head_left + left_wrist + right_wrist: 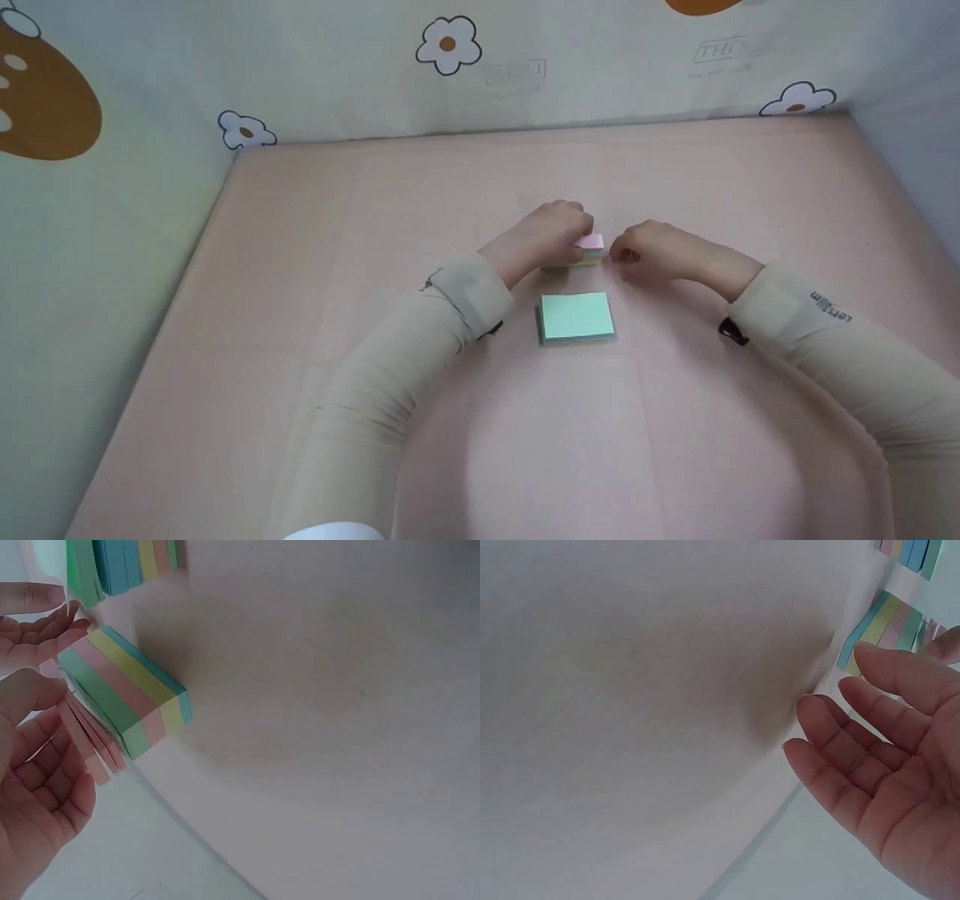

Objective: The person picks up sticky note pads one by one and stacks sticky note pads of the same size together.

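Two stacks of sticky notes lie on the pink cloth. My left hand (544, 236) is at the farther stack (592, 255), pinching its pink top sheets (90, 739) between thumb and fingers. Those sheets are fanned apart along one edge, above green, pink, yellow and blue layers. My right hand (900, 757) is just right of this stack, with loosely bent fingers and nothing visible in them. The nearer stack (577, 316) has a light green sheet on top and lies toward my body. In the left wrist view, its green upper sheets are slightly spread.
A pink cloth (337, 300) covers the table. Pale walls with flower prints (448, 45) stand at the back and both sides. My sleeved forearms lie on either side of the nearer stack.
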{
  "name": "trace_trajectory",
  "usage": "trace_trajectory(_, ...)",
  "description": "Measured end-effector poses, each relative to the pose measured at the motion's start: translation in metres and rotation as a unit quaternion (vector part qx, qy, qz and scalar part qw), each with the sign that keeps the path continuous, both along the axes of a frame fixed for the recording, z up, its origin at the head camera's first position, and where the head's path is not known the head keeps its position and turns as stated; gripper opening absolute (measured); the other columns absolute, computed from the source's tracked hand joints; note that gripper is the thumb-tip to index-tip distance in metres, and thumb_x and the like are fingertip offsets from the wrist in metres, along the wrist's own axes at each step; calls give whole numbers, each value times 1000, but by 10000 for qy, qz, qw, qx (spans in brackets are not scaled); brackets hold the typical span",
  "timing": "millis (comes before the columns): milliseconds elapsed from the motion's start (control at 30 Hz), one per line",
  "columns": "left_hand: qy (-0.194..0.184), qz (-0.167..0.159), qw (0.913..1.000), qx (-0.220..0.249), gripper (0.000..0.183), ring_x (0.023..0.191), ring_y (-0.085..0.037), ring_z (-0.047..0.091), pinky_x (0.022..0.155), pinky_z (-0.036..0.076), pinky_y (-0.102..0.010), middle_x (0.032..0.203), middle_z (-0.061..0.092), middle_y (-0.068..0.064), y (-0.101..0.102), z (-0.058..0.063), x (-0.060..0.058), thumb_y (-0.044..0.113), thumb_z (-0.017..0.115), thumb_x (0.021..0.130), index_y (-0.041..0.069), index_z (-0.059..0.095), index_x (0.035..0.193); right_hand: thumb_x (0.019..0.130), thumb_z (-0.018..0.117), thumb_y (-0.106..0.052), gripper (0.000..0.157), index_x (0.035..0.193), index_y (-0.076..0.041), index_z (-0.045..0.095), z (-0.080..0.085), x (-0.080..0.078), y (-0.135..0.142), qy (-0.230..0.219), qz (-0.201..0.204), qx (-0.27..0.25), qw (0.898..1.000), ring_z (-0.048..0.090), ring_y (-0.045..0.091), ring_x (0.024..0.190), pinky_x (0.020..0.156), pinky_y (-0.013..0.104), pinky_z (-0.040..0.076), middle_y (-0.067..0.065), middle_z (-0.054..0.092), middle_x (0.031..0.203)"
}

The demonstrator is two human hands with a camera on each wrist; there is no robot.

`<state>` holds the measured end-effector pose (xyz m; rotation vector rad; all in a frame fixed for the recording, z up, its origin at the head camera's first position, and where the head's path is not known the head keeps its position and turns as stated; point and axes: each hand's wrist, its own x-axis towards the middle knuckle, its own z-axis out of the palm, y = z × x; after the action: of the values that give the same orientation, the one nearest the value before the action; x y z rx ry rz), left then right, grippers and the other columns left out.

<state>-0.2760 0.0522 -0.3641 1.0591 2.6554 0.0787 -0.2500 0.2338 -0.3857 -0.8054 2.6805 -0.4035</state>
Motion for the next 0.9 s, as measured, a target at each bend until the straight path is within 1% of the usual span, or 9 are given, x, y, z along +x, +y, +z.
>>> trace_trajectory(200, 11, -41, 9999, 160, 26, 91, -19, 50, 85, 41, -29, 103, 59, -7, -2, -3, 0, 16, 56, 88, 7, 61, 111, 80, 56, -1, 20, 98, 4, 65, 0, 0, 0, 102, 93, -74, 9999, 59, 28, 87, 80, 42, 46, 14, 65, 93)
trace_trajectory(400, -39, -21, 9998, 179, 30, 95, -18, 52, 88, 42, -28, 108, 59, -7, -1, -3, 1, 18, 56, 88, 8, 60, 116, 80, 55, -1, 22, 99, 4, 65, -1, 0, 0, 58, 50, -51, 10000, 59, 28, 88, 80, 43, 46, 15, 66, 94)
trace_trajectory(567, 11, -53, 9997, 224, 30, 89, -18, 51, 84, 43, -29, 105, 59, -7, -2, -4, 1, 19, 56, 88, 7, 60, 115, 81, 55, 0, 22, 99, 4, 65, 0, 1, -1, 35, 32, -32, 10000, 58, 28, 88, 81, 43, 46, 16, 66, 95)
trace_trajectory(667, 48, 8, 9997, 223, 29, 86, -17, 48, 81, 42, -29, 102, 59, -7, -3, -4, 1, 20, 56, 88, 8, 60, 114, 81, 56, 0, 21, 100, 5, 65, 0, 1, -1, -8, -3, -53, 10000, 58, 28, 86, 80, 43, 46, 16, 65, 95)
trace_trajectory(900, 10, 247, 9997, -41, 26, 83, -17, 46, 79, 42, -28, 98, 61, -7, -5, -5, 0, 21, 57, 87, 7, 62, 108, 81, 57, -1, 21, 100, 6, 64, -1, 1, -1, 41, 19, -32, 10000, 59, 29, 87, 80, 42, 47, 17, 65, 95)
